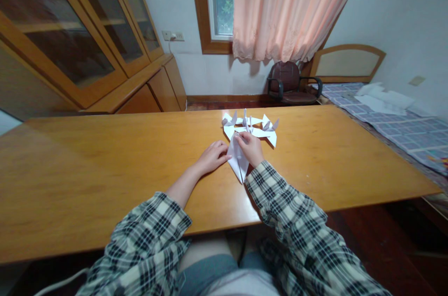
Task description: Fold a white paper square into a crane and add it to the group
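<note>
By the right hand (250, 146), the far end of a kite-shaped piece of folded white paper (235, 155) is pinched between thumb and fingers. The left hand (214, 156) is laid palm down, with its thumb and fingertips set against the paper's left edge; whether that edge is gripped or merely steadied cannot be told.

The paper is held on the yellow-brown wooden table (122, 165), between the two hands. Its long axis is pointed from near to far, with the sharp tip aimed at the near edge and slightly to the right, and a dark seam is seen along its middle. The far end is covered by the right hand, so that hand is the nearer one there; the left side is met by the left hand.

Just beyond the far end, a cluster of white folded-paper figures (259, 132) is set; by it, room for the fingers on that side seems to be limited. Whether it is touched by the paper is hidden.

Farther out, a brown padded armchair (285, 81) is placed beyond the table, and a bed with a blue checked cover (402, 130) is seen at the right.
</note>
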Motion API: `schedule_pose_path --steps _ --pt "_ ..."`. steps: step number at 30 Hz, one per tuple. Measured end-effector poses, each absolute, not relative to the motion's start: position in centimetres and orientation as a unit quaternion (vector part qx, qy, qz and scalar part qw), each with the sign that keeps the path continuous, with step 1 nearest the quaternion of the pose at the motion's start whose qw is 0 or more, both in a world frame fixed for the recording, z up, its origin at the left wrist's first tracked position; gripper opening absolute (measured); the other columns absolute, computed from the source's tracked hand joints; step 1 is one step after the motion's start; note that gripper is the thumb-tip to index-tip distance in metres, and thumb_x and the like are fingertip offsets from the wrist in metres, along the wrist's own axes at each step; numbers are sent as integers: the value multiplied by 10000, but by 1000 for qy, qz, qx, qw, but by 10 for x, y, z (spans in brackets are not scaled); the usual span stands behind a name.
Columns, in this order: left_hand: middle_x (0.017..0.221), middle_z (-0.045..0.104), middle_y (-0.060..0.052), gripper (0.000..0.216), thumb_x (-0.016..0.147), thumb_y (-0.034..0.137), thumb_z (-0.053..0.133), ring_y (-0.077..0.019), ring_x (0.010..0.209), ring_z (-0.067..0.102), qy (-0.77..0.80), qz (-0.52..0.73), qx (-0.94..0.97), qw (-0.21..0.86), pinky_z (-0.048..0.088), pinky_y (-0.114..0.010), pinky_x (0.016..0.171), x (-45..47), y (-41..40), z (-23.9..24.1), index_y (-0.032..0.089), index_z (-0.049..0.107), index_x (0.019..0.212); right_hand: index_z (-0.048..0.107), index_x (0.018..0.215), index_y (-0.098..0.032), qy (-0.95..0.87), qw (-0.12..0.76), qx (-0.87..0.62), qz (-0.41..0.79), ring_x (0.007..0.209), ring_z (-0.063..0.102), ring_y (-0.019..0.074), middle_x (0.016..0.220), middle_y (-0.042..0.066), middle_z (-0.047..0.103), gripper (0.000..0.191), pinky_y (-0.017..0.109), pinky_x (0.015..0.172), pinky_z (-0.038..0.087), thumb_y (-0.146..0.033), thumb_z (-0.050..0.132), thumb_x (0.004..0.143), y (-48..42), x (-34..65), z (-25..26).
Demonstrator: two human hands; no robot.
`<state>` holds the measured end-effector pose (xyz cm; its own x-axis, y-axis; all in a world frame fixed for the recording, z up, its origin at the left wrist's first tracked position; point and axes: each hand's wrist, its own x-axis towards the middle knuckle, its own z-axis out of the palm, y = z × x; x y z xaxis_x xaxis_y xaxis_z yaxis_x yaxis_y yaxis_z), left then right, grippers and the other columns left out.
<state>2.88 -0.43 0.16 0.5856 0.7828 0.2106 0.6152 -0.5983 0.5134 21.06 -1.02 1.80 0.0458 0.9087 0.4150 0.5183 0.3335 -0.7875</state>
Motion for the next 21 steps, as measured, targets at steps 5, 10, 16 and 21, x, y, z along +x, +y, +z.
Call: schedule_pose_path --steps 5,10,16,21 --pt "949 548 -36 169 799 375 600 -198 886 513 414 225 857 209 426 -330 810 31 -2 0 211 594 841 662 842 -190 -663 474 -543 201 792 617 176 849 28 695 218 272 750 452 -340 505 849 -11 210 20" --pt "933 544 -28 155 784 359 611 -193 878 517 431 221 850 206 426 -319 791 33 -2 0 210 589 820 666 840 -190 -661 478 -539 208 791 623 179 841 28 696 223 276 746 456 -346 508 849 -11 210 20" --pt "945 544 -27 161 781 362 614 -193 887 523 433 226 848 208 425 -316 793 33 -2 -1 210 590 829 672 847 -183 -660 483 -536 212 808 632 184 851 39 702 214 276 754 461 -338 524 847 -11 210 19" --pt "944 550 -27 155 775 357 620 -197 891 525 437 224 845 212 428 -324 805 34 -3 0 213 608 833 680 873 -183 -666 477 -523 235 835 638 182 871 41 707 211 299 790 478 -329 529 851 -11 213 21"
